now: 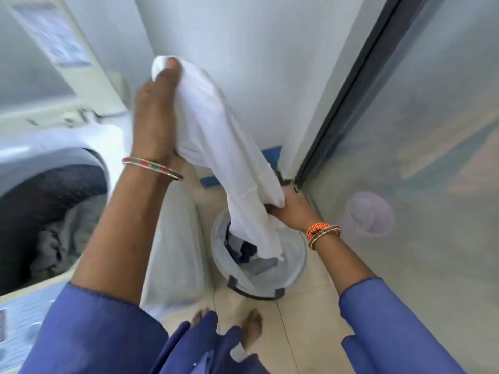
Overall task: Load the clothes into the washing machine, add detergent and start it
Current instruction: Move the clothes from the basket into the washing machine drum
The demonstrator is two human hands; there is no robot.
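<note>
Up high, the left hand (156, 114) grips the top of a white garment (216, 147), fingers curled around the bunched cloth so that a fold of it sticks out above the fingertips. From that hand the garment slopes down and away to the right, where the right hand (286, 209) holds its lower part, fingers closed into the fabric. Below the right hand the loose end of the garment hangs into the laundry basket (294, 268), a pale round basket standing on the tiled floor (305, 314) directly under that hand. Dark and grey clothes (248, 255) lie inside the basket, just beside the hanging end. To the left of the left forearm is the washing machine (40, 147), its round opening facing the person, with grey laundry (67, 230) already lying in the drum, well below the raised left hand. Each wrist wears coloured bangles, and blue sleeves cover both upper arms. A glass door (421, 147) stands to the right of the right hand.
</note>
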